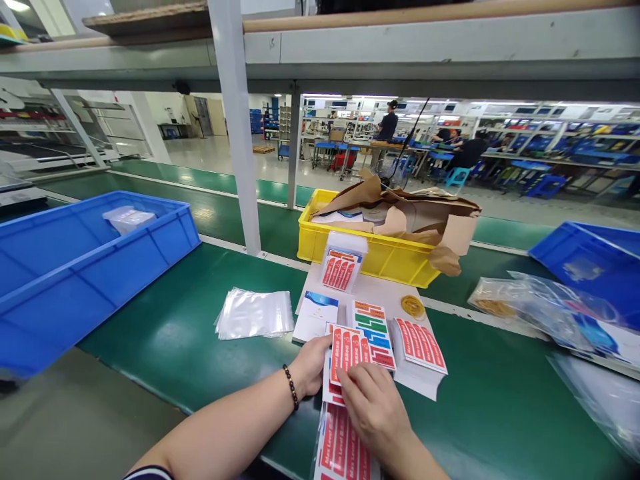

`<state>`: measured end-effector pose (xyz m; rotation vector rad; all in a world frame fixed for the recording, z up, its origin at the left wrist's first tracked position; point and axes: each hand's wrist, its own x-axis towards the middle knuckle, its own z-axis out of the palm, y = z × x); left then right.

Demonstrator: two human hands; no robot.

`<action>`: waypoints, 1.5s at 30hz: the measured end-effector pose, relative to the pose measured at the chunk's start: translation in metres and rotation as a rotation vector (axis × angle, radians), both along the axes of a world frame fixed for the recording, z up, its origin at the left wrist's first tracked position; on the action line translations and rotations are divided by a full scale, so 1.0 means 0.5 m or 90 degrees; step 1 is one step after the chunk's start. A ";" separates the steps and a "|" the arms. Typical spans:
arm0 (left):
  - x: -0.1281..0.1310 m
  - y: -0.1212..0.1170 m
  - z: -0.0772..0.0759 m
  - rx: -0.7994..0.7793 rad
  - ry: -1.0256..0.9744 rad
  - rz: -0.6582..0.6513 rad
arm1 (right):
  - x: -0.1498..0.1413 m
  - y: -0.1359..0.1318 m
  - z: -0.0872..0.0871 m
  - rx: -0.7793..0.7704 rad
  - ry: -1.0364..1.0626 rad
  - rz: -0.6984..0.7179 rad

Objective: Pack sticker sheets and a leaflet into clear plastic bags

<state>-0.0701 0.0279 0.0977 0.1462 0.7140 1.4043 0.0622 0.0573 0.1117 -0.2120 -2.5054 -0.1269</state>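
My left hand, with a beaded bracelet at the wrist, grips the left edge of a small stack of label sheets printed in red and white. Fingers of my right hand are bent and pinch the front sheet at its lower right. Below, partly under my right hand, lie more red label sheets in a clear sleeve. Just beyond are a pile of multicoloured label sheets, a thick stack of red label sheets and a stack of blue-and-white booklets.
Clear plastic bags lie left on the green work surface. A blue bin stands far left, a yellow crate with brown paper behind. Rubber bands sit right of an upright bagged stack. A post rises ahead.
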 end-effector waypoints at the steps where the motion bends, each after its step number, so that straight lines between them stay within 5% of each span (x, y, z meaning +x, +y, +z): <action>1: 0.000 0.000 0.000 0.007 0.003 0.006 | -0.003 -0.004 -0.005 -0.009 -0.012 0.009; 8: -0.001 -0.008 -0.007 0.058 0.057 0.037 | 0.003 0.002 0.001 -0.068 -0.065 0.032; 12: 0.001 -0.015 -0.003 0.109 0.145 0.033 | 0.014 0.015 0.010 -0.201 -0.028 0.043; 15: 0.003 -0.020 -0.002 0.125 0.160 0.010 | 0.026 0.046 0.012 -0.402 0.158 -0.085; 17: 0.002 -0.024 -0.002 0.130 0.185 -0.024 | 0.030 0.067 0.013 -0.630 0.250 -0.165; 20: -0.003 -0.029 -0.001 0.161 0.274 -0.096 | 0.033 0.091 0.016 -0.998 0.201 -0.100; 22: -0.010 -0.031 0.000 0.181 0.392 -0.136 | 0.037 0.105 0.017 -1.107 0.193 -0.067; 26: -0.024 -0.031 0.003 0.193 0.717 -0.161 | 0.048 0.138 0.014 -1.083 0.506 -0.178; 29: -0.027 -0.032 0.010 0.262 0.863 -0.185 | 0.050 0.150 0.010 -1.058 0.651 -0.181; 33: -0.027 -0.032 0.020 0.344 0.839 -0.208 | 0.047 0.144 0.006 -1.069 0.573 -0.170; 39: -0.027 -0.029 0.015 0.239 0.780 -0.096 | 0.056 0.144 0.008 -1.082 0.477 -0.192; 45: -0.019 -0.028 0.012 0.251 0.795 -0.070 | 0.044 0.121 0.010 -1.073 0.311 -0.127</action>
